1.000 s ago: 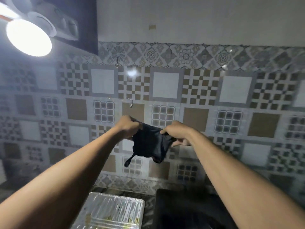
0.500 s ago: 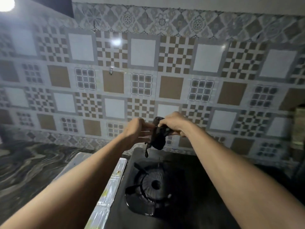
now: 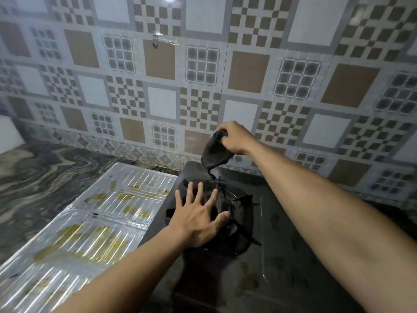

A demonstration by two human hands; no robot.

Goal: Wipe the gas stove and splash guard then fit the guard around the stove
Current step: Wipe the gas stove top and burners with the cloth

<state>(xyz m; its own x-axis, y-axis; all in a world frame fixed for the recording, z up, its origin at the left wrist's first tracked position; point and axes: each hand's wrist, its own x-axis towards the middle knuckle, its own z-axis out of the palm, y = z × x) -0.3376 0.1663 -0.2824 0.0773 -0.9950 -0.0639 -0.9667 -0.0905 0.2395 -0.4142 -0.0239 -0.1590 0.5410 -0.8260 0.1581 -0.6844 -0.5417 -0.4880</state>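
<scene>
We are looking down into a home kitchen. A black single-burner gas stove [image 3: 259,267] with its pan support [image 3: 239,213] sits on a marbled, swirl-patterned countertop [image 3: 40,177]. Behind it we see a wall of glossy patterned tiles [image 3: 248,71] in brown, white and grey, with a small hook [image 3: 155,42] stuck on. Beside the stove lies a ribbed foil splash guard [image 3: 90,227] smeared with yellowish grease stains.

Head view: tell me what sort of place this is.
Most likely a home kitchen counter. A black gas stove with a burner grate sits on a marbled countertop, a stained foil splash guard lies flat beside it, and a patterned tile wall rises behind.
</scene>
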